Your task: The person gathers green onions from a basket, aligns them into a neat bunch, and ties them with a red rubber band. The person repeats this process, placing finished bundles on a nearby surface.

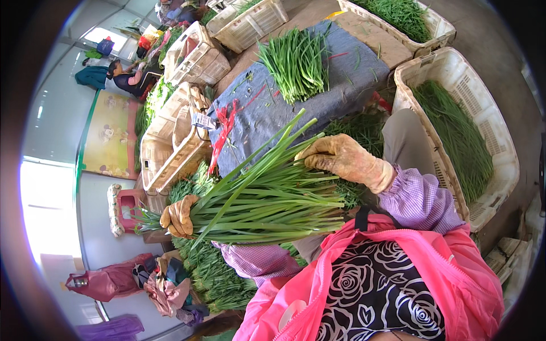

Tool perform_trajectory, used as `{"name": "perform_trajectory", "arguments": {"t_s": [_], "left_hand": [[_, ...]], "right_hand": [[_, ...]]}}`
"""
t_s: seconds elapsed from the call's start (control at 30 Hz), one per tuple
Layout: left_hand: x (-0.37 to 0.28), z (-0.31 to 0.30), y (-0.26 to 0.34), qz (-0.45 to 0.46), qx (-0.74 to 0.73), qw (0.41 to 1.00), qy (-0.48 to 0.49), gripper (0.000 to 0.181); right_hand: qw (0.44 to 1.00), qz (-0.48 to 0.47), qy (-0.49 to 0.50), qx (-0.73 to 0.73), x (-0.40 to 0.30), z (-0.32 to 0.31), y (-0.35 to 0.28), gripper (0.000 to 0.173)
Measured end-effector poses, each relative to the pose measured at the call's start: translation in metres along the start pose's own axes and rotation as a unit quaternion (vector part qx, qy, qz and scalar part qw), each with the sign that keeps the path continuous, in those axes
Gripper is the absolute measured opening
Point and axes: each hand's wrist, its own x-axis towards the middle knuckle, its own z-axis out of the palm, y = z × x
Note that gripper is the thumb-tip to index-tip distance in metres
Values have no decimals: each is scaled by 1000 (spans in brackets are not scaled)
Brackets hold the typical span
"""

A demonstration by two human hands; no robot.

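Observation:
My gloved left hand (178,216) is closed around one end of a thick bunch of long green leafy stalks, like garlic chives (264,200), held across in front of me. My gloved right hand (341,160) is at the upper side of the bunch, thumb and fingertips pinched at some stalks near the other end. A few stalks stick out at a slant above the rest. Beyond, a pile of cut green stalks (296,64) lies on a table covered with a blue-grey cloth (341,102). Red ties (225,128) hang over the cloth's left edge, beside a small box (204,121).
A white plastic crate (490,111) of greens stands at my right, another crate (445,32) behind it. Empty-looking crates (172,164) line the left. Bundled greens (222,277) lie low at my left. A person (128,81) sits far left; another (177,10) is at the top.

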Motion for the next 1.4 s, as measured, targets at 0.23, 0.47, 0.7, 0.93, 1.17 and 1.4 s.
{"name": "perform_trajectory", "arguments": {"t_s": [0.23, 0.47, 0.7, 0.93, 1.17, 1.4], "left_hand": [[6, 18, 5, 2, -16, 999, 37, 44], [1, 15, 19, 46, 4, 999, 12, 46], [-4, 20, 30, 34, 2, 998, 43, 49], [3, 22, 8, 47, -23, 997, 52, 44], [-1, 16, 10, 26, -23, 998, 43, 45], [-8, 25, 13, 72, 1, 991, 112, 45]], "right_hand": [[982, -16, 109, 151, -18, 27, 9, 18], [749, 128, 18, -650, -60, -55, 82, 24], [867, -305, 1, -394, -23, -6, -64, 22], [776, -379, 8, -504, 2, 27, -35, 28], [788, -389, 79, -471, 23, 30, -47, 11], [912, -304, 260, -91, 21, -2, -73, 8]]}}
